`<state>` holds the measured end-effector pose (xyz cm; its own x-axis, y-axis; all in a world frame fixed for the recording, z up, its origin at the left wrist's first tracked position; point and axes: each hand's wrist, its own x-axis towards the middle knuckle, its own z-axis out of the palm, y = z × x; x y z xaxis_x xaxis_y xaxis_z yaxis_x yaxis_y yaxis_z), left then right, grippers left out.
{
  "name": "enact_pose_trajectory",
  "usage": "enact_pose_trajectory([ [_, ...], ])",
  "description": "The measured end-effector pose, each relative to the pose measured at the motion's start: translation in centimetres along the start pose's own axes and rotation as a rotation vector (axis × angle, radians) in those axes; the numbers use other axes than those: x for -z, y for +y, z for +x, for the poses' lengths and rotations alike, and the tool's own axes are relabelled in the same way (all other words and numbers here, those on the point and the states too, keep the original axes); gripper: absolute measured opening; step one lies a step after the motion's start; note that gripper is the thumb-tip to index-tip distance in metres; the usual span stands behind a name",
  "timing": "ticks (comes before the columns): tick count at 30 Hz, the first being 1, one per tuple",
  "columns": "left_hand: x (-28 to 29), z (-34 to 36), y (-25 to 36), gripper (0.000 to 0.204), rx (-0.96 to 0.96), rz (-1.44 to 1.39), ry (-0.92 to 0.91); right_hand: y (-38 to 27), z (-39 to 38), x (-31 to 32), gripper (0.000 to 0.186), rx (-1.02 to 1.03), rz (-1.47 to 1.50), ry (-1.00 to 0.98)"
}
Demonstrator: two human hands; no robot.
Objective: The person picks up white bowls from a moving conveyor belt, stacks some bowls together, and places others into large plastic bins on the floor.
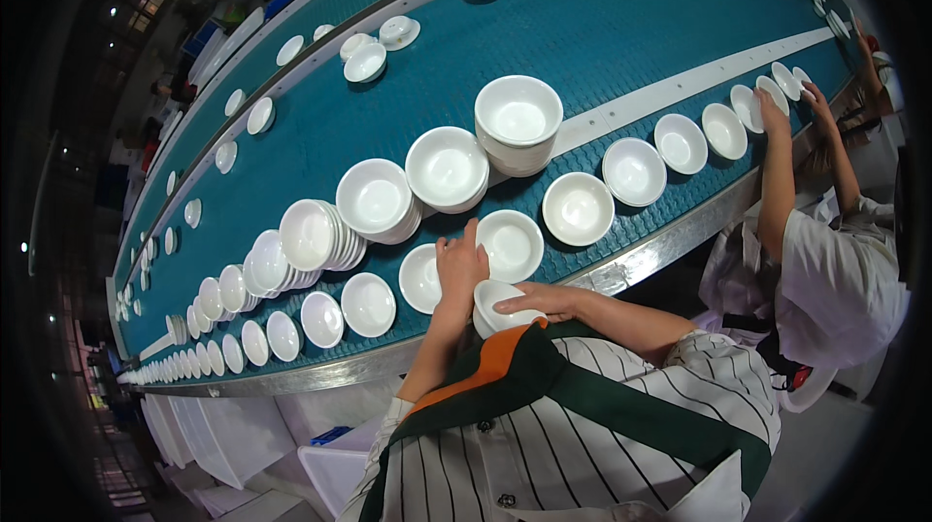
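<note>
The person's right hand (546, 300) grasps a white held bowl (488, 301) close against the chest, thumb over the rim and inside. A 2nd edge shows beneath it; whether more than 1 bowl is in that grip, I can't make out. The left hand (462, 265) is just above and to the left of that bowl, over the belt, set between 2 other bowls: it partly covers the left bowl (417, 281), and its fingers reach up by the rim of the right bowl (512, 244). Whether it has hold of either, I can't tell.

Single bowls run in a near row (578, 211) along the belt's edge both ways. Behind them stand bowl stacks (518, 121), several deep, on the teal conveyor belt (631, 46). On its far side, an upturned bowl (398, 30) carries specks too small to read as marks. To the right, a co-worker's 2 hands (774, 121) are at the row's far bowls; the co-worker's upper body is lost at the dark rim. Down the left end, the row shrinks until bowls blur together.
</note>
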<state>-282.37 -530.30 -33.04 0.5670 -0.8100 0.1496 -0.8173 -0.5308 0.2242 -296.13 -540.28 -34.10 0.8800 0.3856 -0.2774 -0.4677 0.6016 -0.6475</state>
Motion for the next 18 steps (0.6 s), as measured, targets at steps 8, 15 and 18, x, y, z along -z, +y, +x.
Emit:
enact_pose_trajectory([
  [8, -1.8, 2.7, 4.9, 0.045, -0.103, -0.168, 0.179, -0.9, -3.0, 3.8, 0.058, -0.118, -0.069, 0.119],
  [15, -6.3, 5.4, 7.9, 0.052, 0.042, -0.072, -0.114, 0.6, -5.1, 9.8, 0.041, 0.015, -0.332, 0.164],
  [18, -6.0, 6.3, 9.3, 0.048, 0.117, -0.078, -0.114, 1.9, -5.1, 13.9, 0.040, -0.064, -0.513, 0.248],
])
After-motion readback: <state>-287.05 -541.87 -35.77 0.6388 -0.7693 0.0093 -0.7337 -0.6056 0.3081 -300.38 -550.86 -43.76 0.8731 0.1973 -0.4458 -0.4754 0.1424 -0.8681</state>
